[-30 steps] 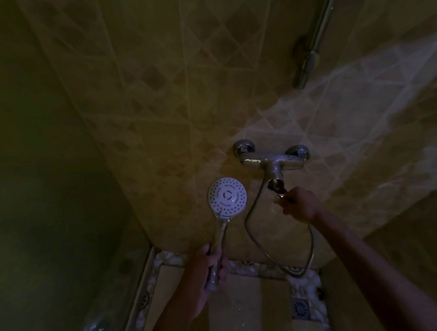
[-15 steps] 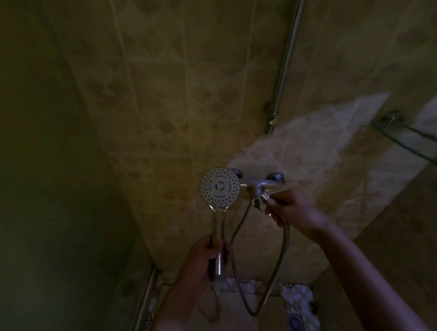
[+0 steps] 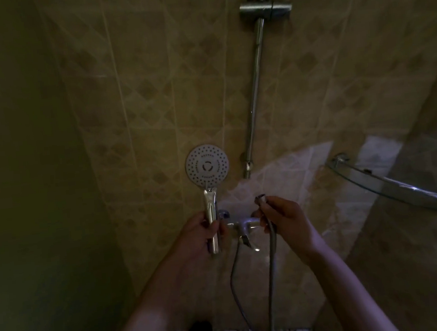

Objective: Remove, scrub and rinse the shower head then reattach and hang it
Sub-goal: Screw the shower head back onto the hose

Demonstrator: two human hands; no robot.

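The shower head (image 3: 207, 165), a round white face with spray holes on a chrome handle, stands upright in front of the tiled wall. My left hand (image 3: 205, 232) grips its handle low down. My right hand (image 3: 283, 216) holds the loose end of the metal hose (image 3: 271, 264), with the hose's end nut (image 3: 261, 198) poking up above the fingers. The hose hangs down in a loop to the chrome mixer tap (image 3: 244, 228) between my hands. The hose end and the handle are apart.
A chrome slide rail (image 3: 254, 89) runs up the wall, with its holder bracket (image 3: 265, 10) near the top. A glass corner shelf (image 3: 401, 187) juts out at the right. A dark wall closes the left side. Two small dark bottle tops (image 3: 200, 330) stand at the floor edge.
The view has tilted up, so the rail holder now shows. My left hand has raised the shower head. My right hand has left the tap and lifted the hose end beside the handle.
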